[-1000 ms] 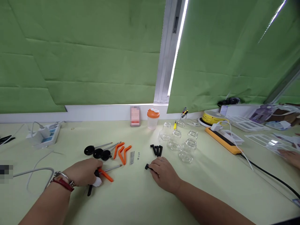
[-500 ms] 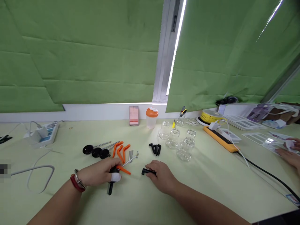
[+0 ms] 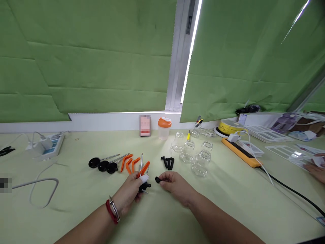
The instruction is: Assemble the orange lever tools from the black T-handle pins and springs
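My left hand [image 3: 129, 191] is closed around a black round lid [image 3: 144, 187] with a metal rod standing up from it and an orange angled lever [image 3: 145, 168] fitted on. White tape covers the thumb. A short way to the right, my right hand [image 3: 176, 186] pinches a small black L-shaped handle [image 3: 157, 180], its end pointing towards the lid but apart from it. Beyond the left hand lie black discs with metal rods [image 3: 103, 165] and loose orange levers [image 3: 129, 164]. Three more black handles [image 3: 168, 163] rest beyond the right hand. Small metal pins [image 3: 148, 168] are partly hidden.
Several clear glass jars [image 3: 188, 156] stand right of centre. Behind them are an orange-lidded cup [image 3: 164, 128] and a phone [image 3: 145, 125]. An orange power strip [image 3: 241, 152] trails a black cable on the right. Another person's hand [image 3: 315, 171] is at the far right.
My left hand has moved right with the lid and turned it, so the rod now points upward. The black handle in my right hand has turned end-on, nearer the lid.
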`<action>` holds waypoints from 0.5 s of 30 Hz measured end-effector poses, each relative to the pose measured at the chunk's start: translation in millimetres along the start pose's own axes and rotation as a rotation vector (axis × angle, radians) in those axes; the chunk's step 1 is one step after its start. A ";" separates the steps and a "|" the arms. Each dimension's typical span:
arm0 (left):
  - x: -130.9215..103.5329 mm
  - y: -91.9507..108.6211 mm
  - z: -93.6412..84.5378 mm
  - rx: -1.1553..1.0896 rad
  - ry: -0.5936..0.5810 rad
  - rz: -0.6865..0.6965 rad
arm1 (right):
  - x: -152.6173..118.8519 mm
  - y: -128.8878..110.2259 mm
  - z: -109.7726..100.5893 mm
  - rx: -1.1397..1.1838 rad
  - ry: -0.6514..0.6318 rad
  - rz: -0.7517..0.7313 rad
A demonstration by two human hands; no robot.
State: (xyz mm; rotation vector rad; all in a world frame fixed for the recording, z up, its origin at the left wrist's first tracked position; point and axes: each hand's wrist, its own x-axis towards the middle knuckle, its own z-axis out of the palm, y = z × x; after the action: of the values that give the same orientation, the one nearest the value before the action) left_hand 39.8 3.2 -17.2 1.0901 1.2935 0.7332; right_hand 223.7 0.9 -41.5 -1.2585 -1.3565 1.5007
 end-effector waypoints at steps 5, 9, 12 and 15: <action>-3.3 4.9 -0.8 0.014 0.046 -0.006 | -5.4 -1.0 -4.5 0.070 -0.049 -0.028; -5.4 6.7 -2.2 0.094 0.067 0.033 | -8.2 -5.3 -3.9 0.105 -0.099 -0.047; -3.6 -0.1 -2.1 0.178 0.052 0.130 | -10.1 -7.5 -2.5 0.061 -0.080 -0.065; -0.8 -6.2 -2.4 0.243 0.069 0.228 | -11.6 -6.5 -2.0 0.013 -0.072 -0.089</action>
State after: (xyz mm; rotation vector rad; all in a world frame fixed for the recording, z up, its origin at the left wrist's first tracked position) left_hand 36.5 0.8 -22.5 1.4368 1.3560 0.8019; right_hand 228.0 -8.6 -32.9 -1.1306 -1.4284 1.5036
